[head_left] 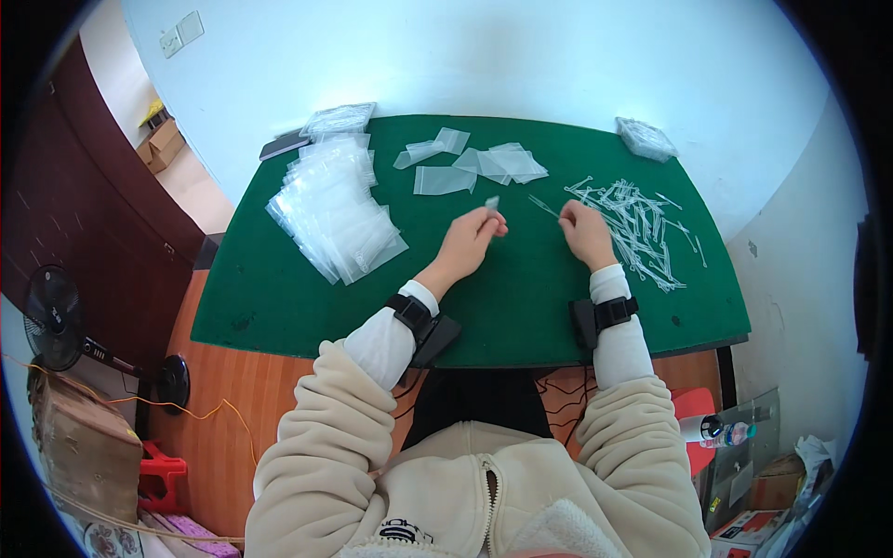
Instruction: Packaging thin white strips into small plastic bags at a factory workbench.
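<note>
Over the middle of the green table my left hand [465,244] is closed, pinching a small clear plastic bag [492,202] whose top sticks out past the fingers. To its right my right hand [588,237] is closed on a pair of thin pale sticks [541,205], pointing toward the bag but apart from it. Right beside that hand lies a loose heap of similar thin sticks [642,228], some with a small loop at one end. Several flat clear bags [445,180] lie scattered beyond my hands. A fanned stack of clear bags [337,219] covers the table's left side.
The green table [465,321] stands against a pale wall. A packet of clear bags [339,119] and a dark flat object [284,145] lie at its far left, a clear wrapped bundle [647,139] at its far right. A fan [56,316] stands on the left.
</note>
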A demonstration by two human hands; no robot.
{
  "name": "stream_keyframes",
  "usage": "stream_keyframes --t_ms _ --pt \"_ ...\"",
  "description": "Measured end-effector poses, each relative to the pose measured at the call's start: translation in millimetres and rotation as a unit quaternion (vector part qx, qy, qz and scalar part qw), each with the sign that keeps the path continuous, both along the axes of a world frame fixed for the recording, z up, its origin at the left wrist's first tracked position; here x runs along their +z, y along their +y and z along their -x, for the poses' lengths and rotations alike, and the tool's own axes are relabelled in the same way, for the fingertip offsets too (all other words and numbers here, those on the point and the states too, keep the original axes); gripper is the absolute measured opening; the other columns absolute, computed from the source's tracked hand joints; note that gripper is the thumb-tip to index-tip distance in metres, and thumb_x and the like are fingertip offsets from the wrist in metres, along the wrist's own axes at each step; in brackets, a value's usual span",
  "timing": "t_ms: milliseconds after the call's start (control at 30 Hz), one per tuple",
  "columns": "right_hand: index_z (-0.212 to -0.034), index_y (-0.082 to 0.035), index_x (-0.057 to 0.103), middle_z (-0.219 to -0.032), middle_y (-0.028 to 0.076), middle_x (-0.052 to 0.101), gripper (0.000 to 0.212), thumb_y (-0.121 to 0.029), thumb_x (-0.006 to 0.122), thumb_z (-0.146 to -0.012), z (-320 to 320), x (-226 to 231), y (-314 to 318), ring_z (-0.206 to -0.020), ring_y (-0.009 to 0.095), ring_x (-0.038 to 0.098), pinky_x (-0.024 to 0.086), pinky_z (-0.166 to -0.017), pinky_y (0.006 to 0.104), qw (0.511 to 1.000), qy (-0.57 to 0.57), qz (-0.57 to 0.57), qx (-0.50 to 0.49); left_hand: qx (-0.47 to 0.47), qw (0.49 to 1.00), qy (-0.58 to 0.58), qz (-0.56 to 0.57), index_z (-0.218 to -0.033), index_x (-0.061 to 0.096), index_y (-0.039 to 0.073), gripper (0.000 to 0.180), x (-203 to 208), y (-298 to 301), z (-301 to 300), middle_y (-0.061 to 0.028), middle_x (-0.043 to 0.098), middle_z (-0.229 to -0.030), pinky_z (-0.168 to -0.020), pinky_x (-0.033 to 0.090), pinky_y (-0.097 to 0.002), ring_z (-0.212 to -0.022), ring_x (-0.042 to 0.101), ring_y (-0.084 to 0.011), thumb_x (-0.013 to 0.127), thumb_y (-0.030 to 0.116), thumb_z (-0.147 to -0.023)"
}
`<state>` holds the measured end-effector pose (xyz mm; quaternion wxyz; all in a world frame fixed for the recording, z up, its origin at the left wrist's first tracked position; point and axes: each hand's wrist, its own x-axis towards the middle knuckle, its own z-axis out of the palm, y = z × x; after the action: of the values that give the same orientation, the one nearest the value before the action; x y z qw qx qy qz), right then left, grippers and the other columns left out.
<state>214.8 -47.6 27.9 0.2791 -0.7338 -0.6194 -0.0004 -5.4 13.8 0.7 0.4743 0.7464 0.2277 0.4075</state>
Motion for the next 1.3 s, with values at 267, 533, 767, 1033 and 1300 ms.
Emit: stream_keyframes --t_ms 267,533,767,1033,1300 --pt "-0.081 -0.001 0.058 -0.071 0.006 0.054 0.003 -0.002 0.058 -0.078 40 -1 1 -0.06 0.015 0.049 0.041 -0.057 0.0266 0.931 0.164 -0.088 0.315 0.054 0.999 0.001 0.005 -0.09 0.054 -0.001 0.017 3 7 5 -0.0067 0.06 -0.082 -0.069 0.047 -0.0261 -0.076 0.059 -0.0136 0.042 0.012 -0.091" --pt "-0.082 -0.001 0.059 -0.073 0.007 0.056 0.009 0.0 0.062 -0.074 39 1 0 -0.061 0.015 0.053 0.044 -0.057 0.0247 0.927 0.196 -0.127 0.293 -0.12 0.978 0.07 0.155 -0.097 0.052 0.0 0.018 6 -9 -1 -0.0069 0.06 -0.086 -0.065 0.047 -0.0249 -0.072 0.059 -0.0125 0.041 0.013 -0.092" --pt "-0.083 -0.001 0.06 -0.074 0.006 0.058 0.011 0.001 0.064 -0.073 41 4 0 -0.062 0.013 0.055 0.045 -0.058 0.0237 0.923 0.216 -0.174 0.267 -0.164 0.968 0.054 0.183 -0.1 0.052 0.0 0.018 7 -11 0 -0.0068 0.06 -0.087 -0.068 0.048 -0.0248 -0.074 0.059 -0.0123 0.042 0.012 -0.091" --pt "-0.082 -0.001 0.064 -0.076 0.005 0.061 0.011 0.001 0.066 -0.071 42 5 -1 -0.065 0.012 0.057 0.046 -0.06 0.0225 0.91 0.216 -0.208 0.288 -0.187 0.973 0.031 0.13 -0.1 0.054 -0.001 0.016 3 -10 -2 -0.0075 0.061 -0.088 -0.076 0.048 -0.0264 -0.083 0.06 -0.0142 0.044 0.006 -0.089" --pt "-0.079 0.0 0.065 -0.074 0.005 0.062 0.006 0.0 0.065 -0.072 46 0 0 -0.064 0.01 0.056 0.046 -0.059 0.0214 0.9 0.281 -0.172 0.284 -0.08 0.995 0.063 -0.024 -0.092 0.059 -0.001 0.013 4 -12 -3 -0.0088 0.063 -0.087 -0.075 0.047 -0.0285 -0.081 0.061 -0.0172 0.049 0.005 -0.086"
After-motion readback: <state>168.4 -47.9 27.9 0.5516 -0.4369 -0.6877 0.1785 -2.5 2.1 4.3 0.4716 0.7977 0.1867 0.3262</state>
